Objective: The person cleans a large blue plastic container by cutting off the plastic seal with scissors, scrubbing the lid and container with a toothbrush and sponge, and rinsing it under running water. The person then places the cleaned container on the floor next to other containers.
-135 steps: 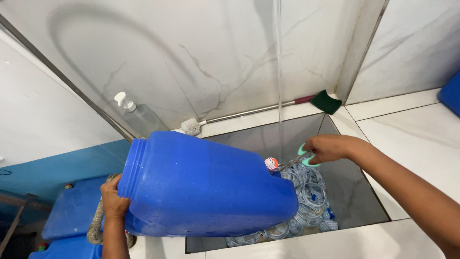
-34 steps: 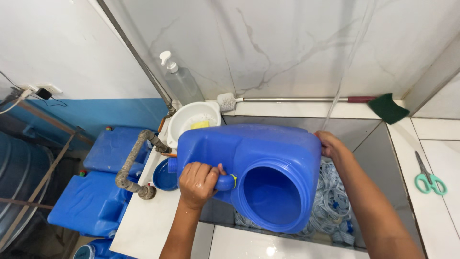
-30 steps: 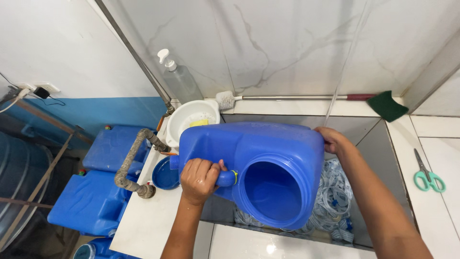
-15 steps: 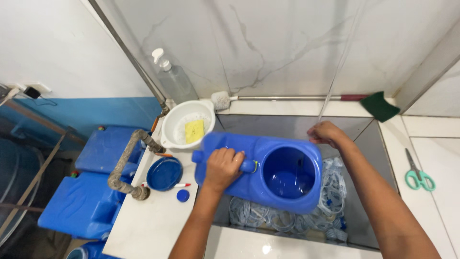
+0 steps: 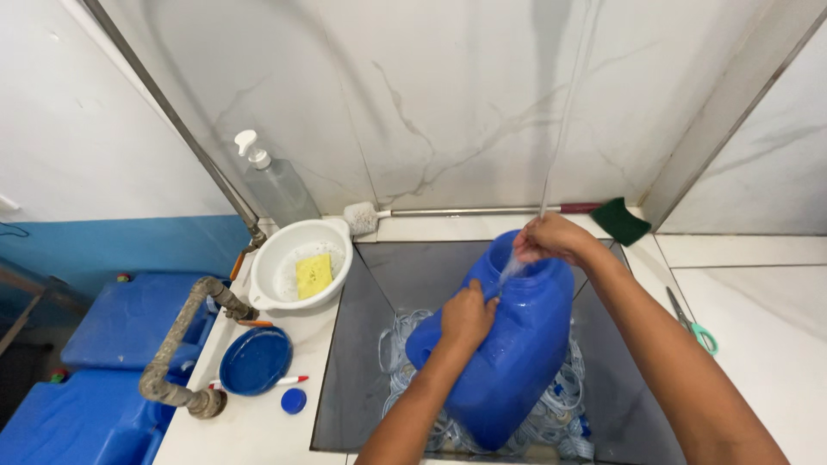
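Observation:
A large blue plastic water container (image 5: 517, 353) stands tilted in the sunken grey sink (image 5: 362, 344), its wide mouth turned up and away from me. My left hand (image 5: 468, 315) grips the handle on its side. My right hand (image 5: 551, 238) rests on the rim of the mouth, where a thin stream of water (image 5: 560, 129) falls from above and splashes. Under the container lies a heap of clear plastic rings (image 5: 405, 362).
A white bowl (image 5: 289, 250) holding a yellow sponge stands left of the sink, with a pump bottle (image 5: 276, 185) behind it. A blue lid (image 5: 254, 360), a small blue cap (image 5: 294, 400) and a pipe (image 5: 177, 344) lie nearby. Scissors (image 5: 692, 321) lie on the right counter. A long brush (image 5: 482, 211) runs along the wall.
The container has been turned from lying on its side to nearly upright in the sink, mouth under the water stream. My right hand moved onto the rim. The view shifted to the right.

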